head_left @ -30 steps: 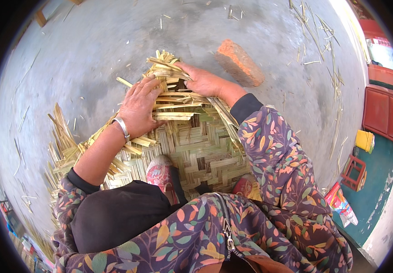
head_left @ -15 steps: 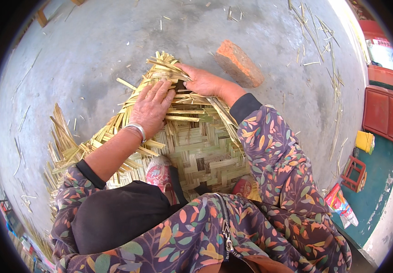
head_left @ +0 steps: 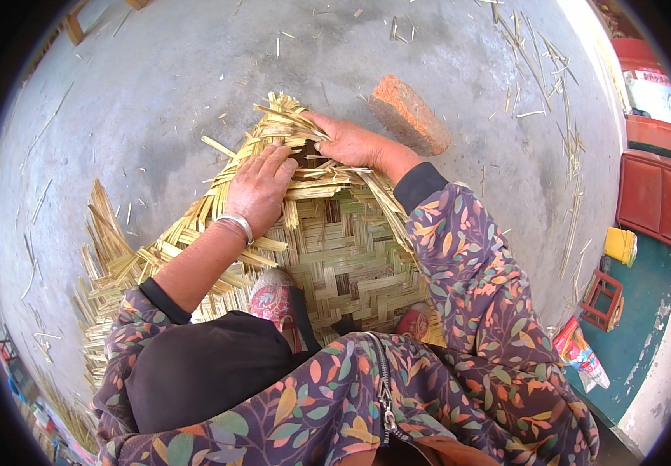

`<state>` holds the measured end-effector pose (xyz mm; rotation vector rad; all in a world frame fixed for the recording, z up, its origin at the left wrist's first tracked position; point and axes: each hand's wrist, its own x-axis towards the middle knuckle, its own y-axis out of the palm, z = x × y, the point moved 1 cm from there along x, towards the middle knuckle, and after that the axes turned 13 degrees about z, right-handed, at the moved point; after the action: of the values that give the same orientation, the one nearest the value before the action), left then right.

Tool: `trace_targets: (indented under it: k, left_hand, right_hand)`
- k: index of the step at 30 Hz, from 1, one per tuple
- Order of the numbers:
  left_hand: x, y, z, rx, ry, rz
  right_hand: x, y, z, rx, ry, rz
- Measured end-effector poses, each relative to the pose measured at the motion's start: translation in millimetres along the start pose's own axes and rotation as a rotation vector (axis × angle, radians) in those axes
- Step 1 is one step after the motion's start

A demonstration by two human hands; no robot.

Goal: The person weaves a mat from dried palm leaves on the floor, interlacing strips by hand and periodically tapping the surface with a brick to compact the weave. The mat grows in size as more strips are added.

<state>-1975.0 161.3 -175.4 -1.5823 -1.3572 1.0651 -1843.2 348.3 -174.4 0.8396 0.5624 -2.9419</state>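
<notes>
We were mid-weave: left hand (head_left: 261, 182) flat on bamboo mat (head_left: 343, 256), right hand (head_left: 351, 141) pinching a strip (head_left: 292, 128); tucking looked next.

Both hands, left hand (head_left: 259, 185) and right hand (head_left: 349, 142), press the woven bamboo mat's (head_left: 343, 256) raised corner beside a brick (head_left: 408, 114).

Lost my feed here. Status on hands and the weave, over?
Left hand flat on woven yellow bamboo-strip mat. Right hand pinching loose strip ends at far corner. Reddish brick beside right hand, apart.
</notes>
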Motion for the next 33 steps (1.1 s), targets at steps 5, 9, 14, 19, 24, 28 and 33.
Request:
trace_targets:
  k: [5,9,14,19,24,28,33]
  left_hand:
    - [-0.6,-8.2,4.0,-0.096,-0.006,-0.074]
    - [-3.2,-19.0,5.8,-0.33,-0.006,-0.109]
    - [-0.3,-27.6,6.8,-0.485,-0.209,-0.118]
    - [1.1,-31.8,4.2,-0.544,-0.222,-0.156]
    - [4.3,-36.8,4.4,-0.599,-0.264,-0.219]
    - [5.1,-42.1,3.7,-0.682,-0.298,-0.244]
    - [6.7,-47.5,1.9,-0.725,-0.322,-0.29]
  right_hand:
    - [0.6,0.5,3.3,0.02,-0.051,-0.007]
    - [-4.9,0.4,8.6,0.145,-0.111,0.03]
    - [-15.2,-2.3,21.9,0.109,-0.006,0.029]
    - [-14.1,-4.7,41.3,0.022,-0.031,-0.014]
    - [-1.6,-4.6,60.1,-0.04,-0.008,-0.11]
    - [2.2,2.8,74.7,-0.142,0.218,-0.198]
    - [-0.5,9.2,85.4,-0.232,0.23,-0.343]
